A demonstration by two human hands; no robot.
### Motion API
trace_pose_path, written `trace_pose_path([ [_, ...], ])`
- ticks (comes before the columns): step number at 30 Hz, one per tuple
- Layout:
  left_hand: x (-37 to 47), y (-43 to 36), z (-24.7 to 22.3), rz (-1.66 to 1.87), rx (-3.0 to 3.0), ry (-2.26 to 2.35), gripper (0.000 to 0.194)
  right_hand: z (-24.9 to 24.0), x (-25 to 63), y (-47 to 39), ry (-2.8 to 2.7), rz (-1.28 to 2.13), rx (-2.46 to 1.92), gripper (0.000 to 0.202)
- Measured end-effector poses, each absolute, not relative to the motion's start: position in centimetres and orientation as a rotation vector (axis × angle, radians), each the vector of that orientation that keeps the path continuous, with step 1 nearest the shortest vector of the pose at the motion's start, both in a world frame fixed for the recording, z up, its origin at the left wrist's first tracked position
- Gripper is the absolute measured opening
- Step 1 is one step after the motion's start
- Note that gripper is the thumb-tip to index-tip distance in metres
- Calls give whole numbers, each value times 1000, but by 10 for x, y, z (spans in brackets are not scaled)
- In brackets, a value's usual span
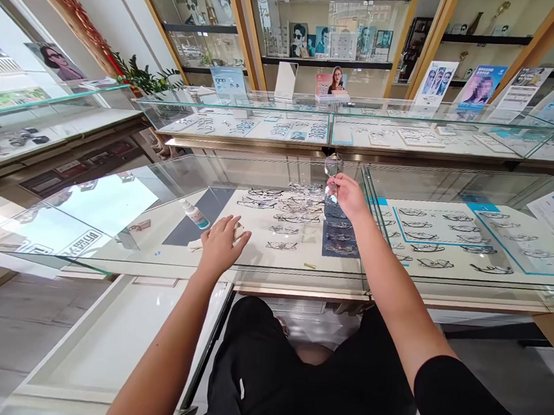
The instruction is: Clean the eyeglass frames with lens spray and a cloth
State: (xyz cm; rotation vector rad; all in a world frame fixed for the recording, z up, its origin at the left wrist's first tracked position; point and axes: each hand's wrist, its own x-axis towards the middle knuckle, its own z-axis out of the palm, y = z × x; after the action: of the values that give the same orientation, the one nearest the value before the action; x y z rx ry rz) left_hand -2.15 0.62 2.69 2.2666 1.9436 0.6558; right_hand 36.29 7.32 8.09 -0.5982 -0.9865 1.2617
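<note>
My right hand (346, 194) is raised over the glass counter, its fingers closed on a pair of glasses (333, 165) held upright, one lens above the fingers and one below. Over the left part of the counter, my left hand (223, 243) has its fingers spread, above a pale item (195, 245) that it partly hides; whether it touches this item is unclear. Just beyond the left hand a small white bottle with a blue label (195, 214) appears tilted. Several glasses (282, 218) lie in rows between the two hands.
The glass counter (262, 272) spans the front, with more glasses (435, 263) at right. An open white drawer (120, 342) juts out at lower left, beside my knees. Farther back are another display case (263, 130), standing cards (229, 82) and shelves (334, 60).
</note>
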Motion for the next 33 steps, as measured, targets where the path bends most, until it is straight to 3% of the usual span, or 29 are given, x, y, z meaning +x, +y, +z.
trace_pose_path([
  [3, -8, 4, 44, 665, 2341, 1847, 70, 85, 365, 71, -1017, 1280, -589, 17],
  [11, 63, 18, 120, 1082, 2552, 1314, 47, 97, 378, 61, -1151, 1405, -600, 18],
  [13, 82, 24, 132, 1138, 2608, 1152, 54, 96, 380, 59, -1213, 1457, -584, 20],
  [18, 122, 32, 143, 1162, 2672, 887, 94, 96, 384, 56, -1399, 1538, -577, 27],
  [26, 144, 31, 131, 1319, 2562, 951, 69, 95, 382, 58, -1533, 1530, -497, 19],
  [33, 145, 28, 121, 1434, 2513, 1009, 64, 97, 378, 56, -1550, 1558, -546, 23],
])
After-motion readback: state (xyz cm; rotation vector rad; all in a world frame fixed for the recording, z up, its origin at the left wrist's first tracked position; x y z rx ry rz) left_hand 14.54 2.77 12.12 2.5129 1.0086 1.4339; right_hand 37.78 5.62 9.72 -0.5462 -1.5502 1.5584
